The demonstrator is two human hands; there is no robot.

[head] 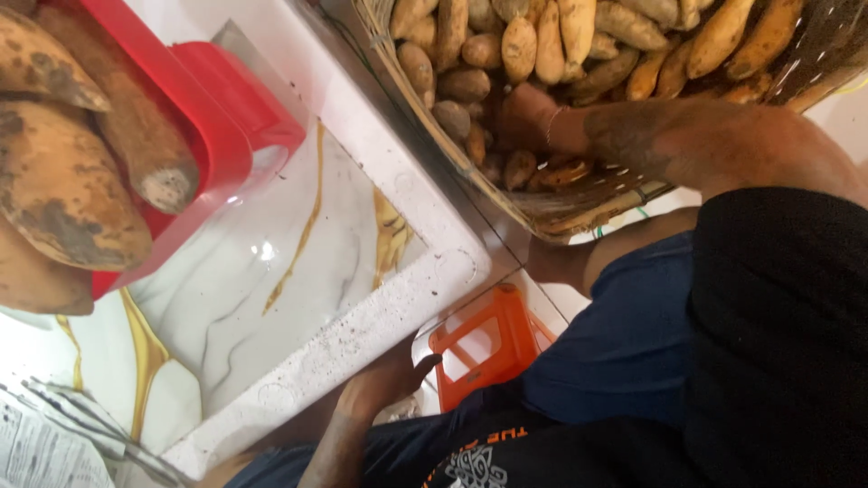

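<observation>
Glossy marble-look tabletop [271, 271] with a rough speckled white edge, shiny red plastic tray [231, 117], matt earthy sweet potatoes [63, 181], woven cane basket [579, 203], smooth orange plastic stool [484, 348], matt printed paper [41, 443], soft dark cloth sleeve [778, 316].

Tan-brown dirt-smudged sweet potatoes [542, 45] in a woven straw-coloured basket [579, 212] at 1 o'clock, bright red plastic tray [226, 117] at 10, white marble-look tabletop [271, 271] with gold veins, orange plastic stool [479, 348] at 6.

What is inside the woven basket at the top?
The woven basket holds many sweet potatoes. The right hand reaches in among them. The basket bottom and the fingertips are covered by the tubers.
</observation>
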